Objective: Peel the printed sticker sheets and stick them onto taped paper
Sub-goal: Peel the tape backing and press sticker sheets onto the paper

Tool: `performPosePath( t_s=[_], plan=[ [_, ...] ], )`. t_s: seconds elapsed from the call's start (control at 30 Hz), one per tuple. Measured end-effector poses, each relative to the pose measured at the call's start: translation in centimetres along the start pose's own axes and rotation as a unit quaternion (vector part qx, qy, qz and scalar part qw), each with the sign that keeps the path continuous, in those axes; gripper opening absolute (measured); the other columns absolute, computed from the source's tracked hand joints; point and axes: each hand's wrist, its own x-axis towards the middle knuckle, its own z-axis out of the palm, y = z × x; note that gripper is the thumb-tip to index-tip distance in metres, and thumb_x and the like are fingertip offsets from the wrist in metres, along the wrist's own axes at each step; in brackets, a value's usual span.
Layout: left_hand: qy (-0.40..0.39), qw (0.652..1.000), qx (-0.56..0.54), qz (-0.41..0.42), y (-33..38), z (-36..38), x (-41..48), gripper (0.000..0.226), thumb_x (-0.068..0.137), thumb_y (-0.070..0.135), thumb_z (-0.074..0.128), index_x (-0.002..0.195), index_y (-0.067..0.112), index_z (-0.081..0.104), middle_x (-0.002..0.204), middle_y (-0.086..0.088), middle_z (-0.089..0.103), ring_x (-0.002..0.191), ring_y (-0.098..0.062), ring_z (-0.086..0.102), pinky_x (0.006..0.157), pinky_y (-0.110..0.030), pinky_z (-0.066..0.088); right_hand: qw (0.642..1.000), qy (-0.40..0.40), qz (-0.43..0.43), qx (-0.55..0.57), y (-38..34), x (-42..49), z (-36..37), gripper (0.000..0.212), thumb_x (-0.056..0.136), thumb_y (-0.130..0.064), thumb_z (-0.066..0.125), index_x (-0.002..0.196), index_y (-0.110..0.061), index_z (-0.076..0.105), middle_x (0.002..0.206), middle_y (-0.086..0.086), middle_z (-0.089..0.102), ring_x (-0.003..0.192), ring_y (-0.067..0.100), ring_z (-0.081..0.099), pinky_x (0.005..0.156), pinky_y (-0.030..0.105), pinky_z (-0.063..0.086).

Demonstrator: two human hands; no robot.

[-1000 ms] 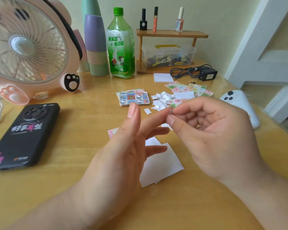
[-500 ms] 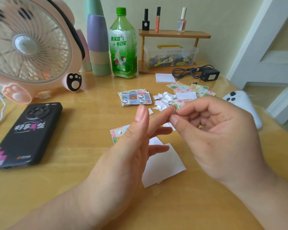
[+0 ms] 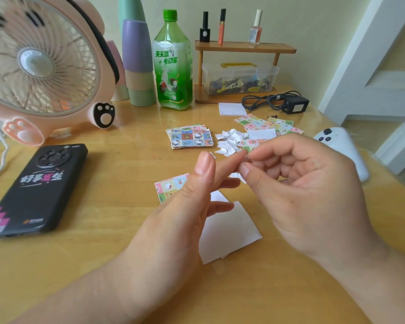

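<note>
- The right hand (image 3: 313, 195) pinches its thumb and forefinger against the tip of the left hand's (image 3: 185, 206) forefinger; what sits between them is too small to tell.
- The left hand's thumb stands upright, its other fingers loosely spread.
- Below the pinch lies white paper (image 3: 229, 230), its long axis slanting away to the left.
- Just left of the pinch, a cartoon sticker sheet (image 3: 171, 185) lies flat, partly hidden by the left hand.
- Beyond the pinch: white scraps (image 3: 229, 141), a sticker stack (image 3: 189, 136), more sheets (image 3: 267, 122).
- Farther off, the bottle (image 3: 173, 64) label reads "天天赢" and "电动车".
- Far left, the phone (image 3: 35, 190) bears writing I cannot read.
</note>
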Motion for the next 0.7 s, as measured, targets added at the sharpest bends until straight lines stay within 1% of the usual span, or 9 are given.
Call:
performPosePath(
  t_s=[0.13, 0.23, 0.37, 0.43, 0.47, 0.53, 0.57, 0.63, 0.7],
  plan=[
    [0.000, 1.000, 0.009, 0.003, 0.09, 0.00, 0.10, 0.080, 0.073, 0.075, 0.035, 0.132, 0.031, 0.067, 0.139, 0.009, 0.063, 0.128, -0.015, 0.058, 0.098, -0.041, 0.046, 1.000, 0.005, 0.003, 0.002, 0.00, -0.04, 0.03, 0.012, 0.077, -0.015, 0.076, 0.081, -0.023, 0.068, 0.072, -0.003, 0.070, 0.059, 0.014, 0.062, 0.053, 0.032, 0.053],
    [0.002, 1.000, -0.001, -0.001, 0.13, 0.01, 0.14, 0.080, 0.072, 0.074, 0.037, 0.130, 0.029, 0.069, 0.138, 0.009, 0.064, 0.127, -0.016, 0.058, 0.097, -0.040, 0.047, 1.000, 0.004, -0.001, -0.005, 0.02, -0.02, 0.01, 0.010, 0.077, -0.016, 0.077, 0.079, -0.021, 0.068, 0.068, -0.001, 0.068, 0.055, 0.014, 0.060, 0.050, 0.035, 0.051],
    [0.003, 1.000, -0.011, 0.002, 0.12, 0.00, 0.05, 0.078, 0.074, 0.077, 0.048, 0.131, 0.028, 0.069, 0.140, 0.006, 0.063, 0.128, -0.019, 0.058, 0.096, -0.042, 0.047, 1.000, 0.003, 0.000, -0.004, 0.05, -0.05, -0.01, 0.010, 0.077, -0.016, 0.077, 0.078, -0.021, 0.068, 0.068, 0.001, 0.067, 0.054, 0.015, 0.059, 0.049, 0.034, 0.050],
    [0.007, 1.000, -0.017, -0.001, 0.12, -0.08, 0.11, 0.076, 0.074, 0.074, 0.042, 0.128, 0.028, 0.070, 0.139, 0.006, 0.064, 0.126, -0.018, 0.059, 0.096, -0.042, 0.047, 1.000, 0.003, 0.002, -0.001, 0.02, -0.05, -0.04, 0.012, 0.077, -0.016, 0.077, 0.081, -0.021, 0.068, 0.069, 0.000, 0.067, 0.055, 0.014, 0.059, 0.050, 0.031, 0.050],
    [0.006, 1.000, -0.020, -0.002, 0.13, -0.12, 0.12, 0.076, 0.074, 0.073, 0.039, 0.127, 0.029, 0.071, 0.139, 0.007, 0.064, 0.126, -0.018, 0.059, 0.096, -0.041, 0.046, 1.000, 0.002, 0.004, 0.001, -0.03, -0.03, -0.08, 0.014, 0.077, -0.015, 0.078, 0.083, -0.021, 0.067, 0.070, 0.000, 0.068, 0.056, 0.013, 0.060, 0.051, 0.028, 0.050],
    [0.004, 1.000, -0.025, 0.001, 0.10, -0.10, 0.09, 0.076, 0.075, 0.073, 0.038, 0.127, 0.030, 0.071, 0.139, 0.008, 0.064, 0.126, -0.019, 0.058, 0.096, -0.042, 0.046, 1.000, -0.003, 0.013, 0.012, -0.07, -0.03, -0.13, 0.024, 0.078, -0.009, 0.082, 0.092, -0.021, 0.066, 0.071, 0.002, 0.069, 0.055, 0.010, 0.060, 0.053, 0.020, 0.048],
    [0.004, 1.000, -0.031, -0.001, 0.05, -0.11, 0.06, 0.075, 0.077, 0.074, 0.039, 0.128, 0.029, 0.071, 0.140, 0.007, 0.063, 0.127, -0.019, 0.058, 0.096, -0.043, 0.045, 1.000, -0.006, 0.013, 0.015, -0.06, -0.04, -0.11, 0.026, 0.079, -0.006, 0.082, 0.095, -0.020, 0.066, 0.072, 0.003, 0.070, 0.054, 0.010, 0.060, 0.053, 0.018, 0.048],
    [0.004, 0.999, -0.044, -0.009, -0.03, -0.22, 0.02, 0.076, 0.080, 0.075, 0.044, 0.132, 0.026, 0.069, 0.142, 0.006, 0.062, 0.128, -0.021, 0.056, 0.098, -0.044, 0.045, 1.000, -0.002, 0.003, 0.003, 0.01, -0.04, -0.03, 0.020, 0.079, -0.008, 0.081, 0.091, -0.021, 0.070, 0.073, 0.002, 0.071, 0.055, 0.013, 0.062, 0.054, 0.020, 0.051],
    [0.001, 0.998, -0.059, -0.019, -0.07, -0.36, 0.00, 0.079, 0.083, 0.076, 0.042, 0.135, 0.022, 0.066, 0.142, 0.004, 0.062, 0.130, -0.024, 0.055, 0.100, -0.045, 0.044, 1.000, 0.010, -0.005, -0.015, 0.12, -0.05, 0.00, 0.013, 0.077, -0.013, 0.078, 0.083, -0.022, 0.072, 0.073, 0.000, 0.072, 0.057, 0.013, 0.065, 0.055, 0.024, 0.054]
  ],
)
